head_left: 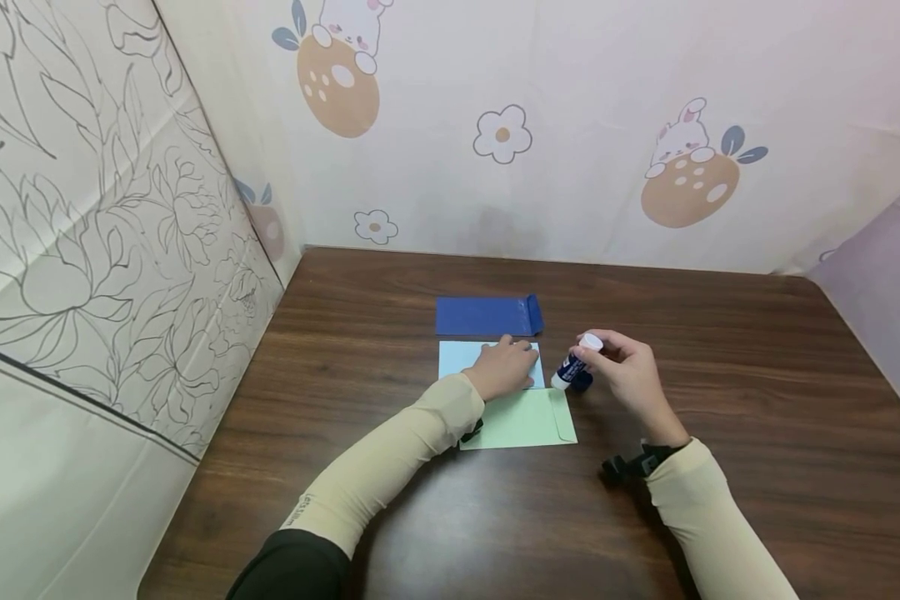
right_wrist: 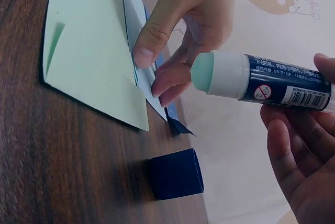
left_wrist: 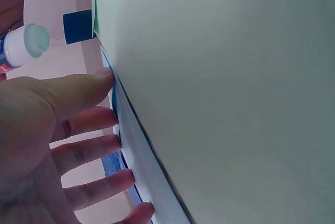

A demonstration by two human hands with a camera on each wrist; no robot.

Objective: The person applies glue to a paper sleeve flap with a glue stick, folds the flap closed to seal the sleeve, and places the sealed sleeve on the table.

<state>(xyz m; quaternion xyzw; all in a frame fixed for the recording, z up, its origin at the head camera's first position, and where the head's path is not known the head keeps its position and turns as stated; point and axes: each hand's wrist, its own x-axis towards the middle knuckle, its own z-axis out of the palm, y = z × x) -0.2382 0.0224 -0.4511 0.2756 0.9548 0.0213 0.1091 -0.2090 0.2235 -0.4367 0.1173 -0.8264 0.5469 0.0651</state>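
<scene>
My left hand (head_left: 504, 367) rests on a light blue envelope (head_left: 457, 357), its fingers spread and fingertips pressing the paper. In my right hand (head_left: 630, 375) is a glue stick (head_left: 570, 367), held between thumb and fingers, slanting down near the envelope's right end. The right wrist view shows its pale green glue tip (right_wrist: 203, 72) uncovered, apart from the paper. A dark blue cap (right_wrist: 177, 174) lies on the table below it. Nearer me is a light green envelope (head_left: 521, 421), its flap at the right and its upper edge along the light blue one.
A dark blue envelope (head_left: 483, 317) with its flap at the right lies just beyond the light blue one. All sit on a brown wooden table (head_left: 757, 375). Patterned wall coverings (head_left: 435, 167) stand at its back and left edges.
</scene>
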